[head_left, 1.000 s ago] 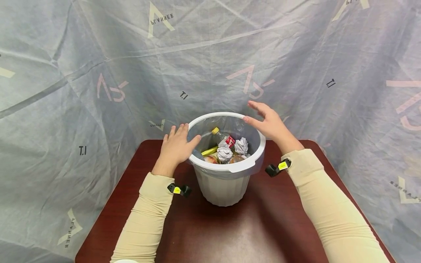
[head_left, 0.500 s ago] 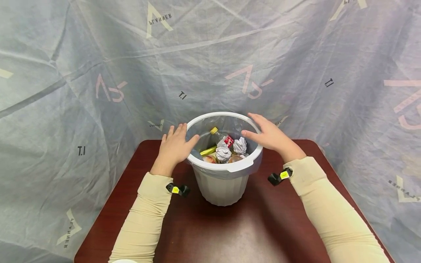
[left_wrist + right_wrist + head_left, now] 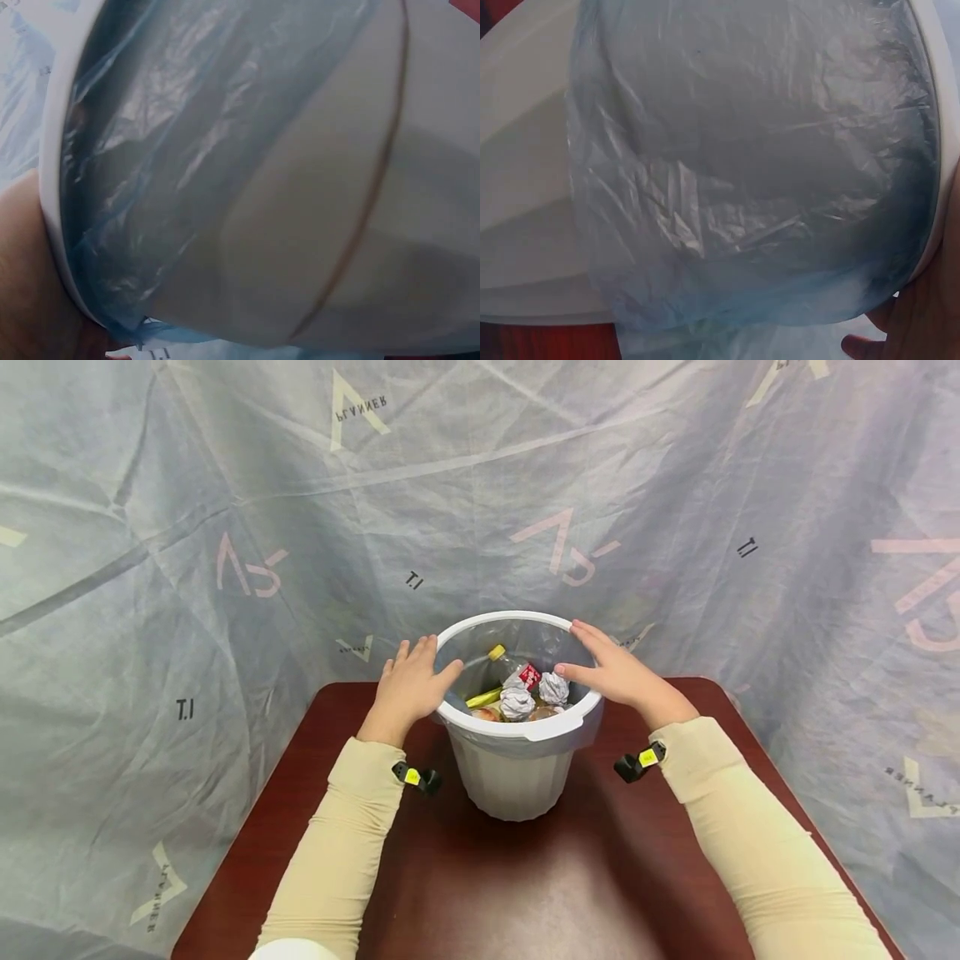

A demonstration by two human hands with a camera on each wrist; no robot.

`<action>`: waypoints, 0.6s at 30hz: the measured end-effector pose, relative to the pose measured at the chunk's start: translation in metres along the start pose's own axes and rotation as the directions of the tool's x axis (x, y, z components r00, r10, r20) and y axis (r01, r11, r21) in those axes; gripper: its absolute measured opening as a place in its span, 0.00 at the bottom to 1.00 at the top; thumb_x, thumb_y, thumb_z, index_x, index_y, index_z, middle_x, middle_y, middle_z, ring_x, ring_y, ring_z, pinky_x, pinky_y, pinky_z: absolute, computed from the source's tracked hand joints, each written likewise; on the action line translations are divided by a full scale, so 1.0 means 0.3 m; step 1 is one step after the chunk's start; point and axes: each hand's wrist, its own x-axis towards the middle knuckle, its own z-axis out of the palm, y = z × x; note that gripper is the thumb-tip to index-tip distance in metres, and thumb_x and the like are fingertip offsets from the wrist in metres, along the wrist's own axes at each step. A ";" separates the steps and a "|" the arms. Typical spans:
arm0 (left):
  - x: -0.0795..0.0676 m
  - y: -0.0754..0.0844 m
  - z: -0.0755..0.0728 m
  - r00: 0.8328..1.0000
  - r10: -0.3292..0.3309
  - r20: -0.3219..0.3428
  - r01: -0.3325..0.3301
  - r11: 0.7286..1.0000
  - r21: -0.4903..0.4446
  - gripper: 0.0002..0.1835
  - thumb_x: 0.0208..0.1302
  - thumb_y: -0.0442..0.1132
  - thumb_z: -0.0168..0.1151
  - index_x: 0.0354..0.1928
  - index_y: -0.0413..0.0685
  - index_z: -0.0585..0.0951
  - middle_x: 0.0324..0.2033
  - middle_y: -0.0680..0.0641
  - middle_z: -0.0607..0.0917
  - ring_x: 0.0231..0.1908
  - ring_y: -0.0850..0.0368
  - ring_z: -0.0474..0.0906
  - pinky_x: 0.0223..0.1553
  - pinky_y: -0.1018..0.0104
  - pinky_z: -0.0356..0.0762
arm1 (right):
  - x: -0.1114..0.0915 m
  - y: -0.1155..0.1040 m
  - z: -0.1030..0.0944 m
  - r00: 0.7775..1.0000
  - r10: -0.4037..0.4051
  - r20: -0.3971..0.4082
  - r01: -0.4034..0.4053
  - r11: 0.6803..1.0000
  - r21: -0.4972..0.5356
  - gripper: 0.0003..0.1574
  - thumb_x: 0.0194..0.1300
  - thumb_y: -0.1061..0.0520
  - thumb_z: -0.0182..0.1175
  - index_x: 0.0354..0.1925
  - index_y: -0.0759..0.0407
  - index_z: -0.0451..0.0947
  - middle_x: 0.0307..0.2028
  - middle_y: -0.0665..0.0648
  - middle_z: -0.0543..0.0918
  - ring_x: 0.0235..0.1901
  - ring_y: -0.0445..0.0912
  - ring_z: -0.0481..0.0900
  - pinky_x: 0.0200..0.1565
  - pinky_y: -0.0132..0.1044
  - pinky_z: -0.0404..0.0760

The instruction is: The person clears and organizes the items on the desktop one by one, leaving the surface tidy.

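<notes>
A white round trash can with a clear bluish liner stands on the table. My left hand grips its left rim, thumb reaching over the edge and fingers along the outside. On the opposite side my right hand holds the right rim in the same way, thumb over the inside. Within the can lie a plastic bottle with a yellow cap and red label, crumpled paper balls and a yellow strip-like piece. Both wrist views show the liner folded down over the can's outer wall.
The dark reddish-brown table extends toward me in front of the can. Grey printed sheeting hangs close behind it and on both sides. A rounded white object shows at the bottom edge, over the left sleeve.
My right hand has come down from above onto the right rim. In the last half second the can has shifted slightly right and away from me, the left hand moving with it.
</notes>
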 end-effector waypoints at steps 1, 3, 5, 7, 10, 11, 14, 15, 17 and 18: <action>0.013 0.006 0.003 1.000 0.001 0.006 -0.001 1.000 0.001 0.46 0.73 0.70 0.38 0.82 0.49 0.46 0.80 0.44 0.48 0.79 0.42 0.32 0.75 0.38 0.34 | 0.006 0.010 -0.003 1.000 0.004 -0.005 -0.004 1.000 0.002 0.57 0.70 0.36 0.58 0.80 0.63 0.46 0.81 0.60 0.45 0.79 0.59 0.44 0.74 0.60 0.48; 0.043 0.017 0.012 1.000 -0.001 0.014 0.001 1.000 0.006 0.46 0.73 0.70 0.37 0.82 0.50 0.46 0.80 0.45 0.48 0.79 0.42 0.32 0.75 0.39 0.35 | 0.018 0.029 -0.010 1.000 0.015 -0.008 -0.014 1.000 0.012 0.57 0.70 0.36 0.57 0.80 0.63 0.45 0.81 0.61 0.45 0.79 0.59 0.43 0.74 0.60 0.48; 0.073 0.029 0.019 1.000 -0.004 0.020 0.004 1.000 -0.002 0.46 0.73 0.70 0.37 0.82 0.51 0.46 0.80 0.45 0.48 0.79 0.42 0.32 0.76 0.39 0.35 | 0.031 0.047 -0.018 0.999 0.033 -0.005 -0.033 0.999 0.025 0.57 0.71 0.35 0.57 0.81 0.61 0.44 0.81 0.60 0.44 0.79 0.59 0.43 0.74 0.61 0.48; 0.106 0.039 0.029 1.000 -0.005 0.021 0.005 1.000 -0.008 0.45 0.74 0.69 0.37 0.82 0.52 0.46 0.80 0.45 0.48 0.79 0.43 0.32 0.76 0.40 0.35 | 0.045 0.064 -0.027 0.999 0.048 -0.003 -0.048 0.998 0.036 0.57 0.71 0.35 0.57 0.81 0.61 0.43 0.81 0.60 0.43 0.79 0.60 0.42 0.74 0.62 0.47; 0.154 0.053 0.043 1.000 -0.001 0.025 0.001 1.000 -0.023 0.44 0.74 0.69 0.36 0.82 0.52 0.46 0.81 0.46 0.47 0.79 0.44 0.32 0.76 0.41 0.35 | 0.066 0.095 -0.041 0.998 0.068 -0.005 -0.067 0.996 0.056 0.56 0.72 0.37 0.57 0.81 0.60 0.43 0.81 0.59 0.43 0.79 0.60 0.41 0.74 0.62 0.46; 0.170 0.058 0.047 1.000 0.001 0.026 0.000 1.000 -0.024 0.44 0.74 0.68 0.36 0.82 0.53 0.46 0.81 0.47 0.47 0.79 0.44 0.32 0.76 0.41 0.35 | 0.073 0.106 -0.046 0.997 0.074 -0.009 -0.073 0.995 0.062 0.56 0.72 0.37 0.57 0.81 0.60 0.44 0.81 0.59 0.43 0.79 0.59 0.41 0.74 0.61 0.46; 0.210 0.074 0.053 1.000 0.006 0.029 -0.006 1.000 -0.024 0.43 0.74 0.68 0.35 0.82 0.53 0.47 0.81 0.47 0.47 0.79 0.44 0.32 0.76 0.41 0.35 | 0.095 0.137 -0.063 0.996 0.085 -0.018 -0.084 0.994 0.070 0.55 0.72 0.37 0.57 0.81 0.60 0.44 0.81 0.58 0.43 0.79 0.59 0.41 0.74 0.61 0.46; 0.222 0.080 0.052 1.000 0.006 0.031 -0.005 1.000 -0.021 0.43 0.74 0.68 0.35 0.82 0.53 0.47 0.81 0.46 0.48 0.79 0.44 0.32 0.76 0.41 0.35 | 0.102 0.143 -0.069 0.996 0.091 -0.018 -0.089 0.993 0.071 0.55 0.72 0.37 0.57 0.81 0.59 0.44 0.81 0.58 0.43 0.79 0.59 0.40 0.74 0.61 0.46; 0.244 0.087 0.051 0.999 0.005 0.033 -0.005 1.000 -0.008 0.43 0.74 0.68 0.35 0.82 0.53 0.46 0.81 0.46 0.48 0.79 0.43 0.33 0.76 0.40 0.36 | 0.117 0.155 -0.080 0.995 0.096 -0.014 -0.095 0.993 0.067 0.56 0.71 0.36 0.56 0.81 0.58 0.43 0.81 0.57 0.42 0.79 0.59 0.40 0.74 0.62 0.45; 0.253 0.090 0.049 0.999 0.005 0.038 -0.004 1.000 -0.004 0.43 0.74 0.68 0.34 0.82 0.53 0.46 0.81 0.46 0.48 0.79 0.43 0.32 0.76 0.40 0.35 | 0.123 0.158 -0.086 0.995 0.100 -0.011 -0.099 0.993 0.068 0.57 0.72 0.35 0.56 0.82 0.57 0.42 0.81 0.57 0.41 0.79 0.59 0.39 0.74 0.62 0.45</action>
